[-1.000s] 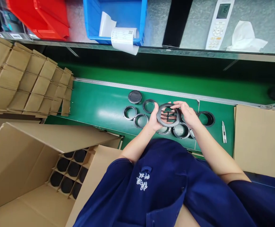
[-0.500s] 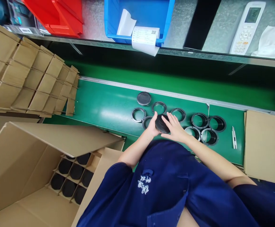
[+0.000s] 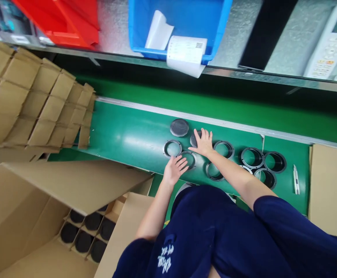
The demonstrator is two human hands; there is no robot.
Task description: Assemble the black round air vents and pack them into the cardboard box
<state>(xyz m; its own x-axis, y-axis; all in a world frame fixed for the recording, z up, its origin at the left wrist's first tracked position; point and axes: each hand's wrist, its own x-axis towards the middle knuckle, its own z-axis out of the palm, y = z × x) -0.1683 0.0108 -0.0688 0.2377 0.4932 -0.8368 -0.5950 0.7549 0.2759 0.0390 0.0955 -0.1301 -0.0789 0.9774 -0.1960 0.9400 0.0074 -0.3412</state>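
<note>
My right hand (image 3: 203, 143) lies spread over a black round cap (image 3: 194, 139) on the green table, its fingers covering much of the cap. My left hand (image 3: 174, 170) is empty with fingers apart, palm up, beside a black ring (image 3: 188, 160) near the table's front edge. Another dark cap (image 3: 179, 127) rests at the back, left of my right hand. A ring (image 3: 172, 148) lies just in front of that cap. More black rings stand to the right, among them one ring (image 3: 224, 149) beside my right wrist and a group (image 3: 252, 157) farther right.
A white cutter (image 3: 296, 179) lies at the right. An open carton (image 3: 70, 181) holding black cylinders stands at the lower left, below cardboard dividers (image 3: 43, 104). Above the table, a shelf (image 3: 113, 23) bears a blue bin (image 3: 185, 19), a red bin (image 3: 70, 23) and a remote (image 3: 332, 44).
The black cap that was between both hands is now down at the ring behind them, under my right hand. My left hand has let go and moved left and toward me. The view has shifted slightly.
</note>
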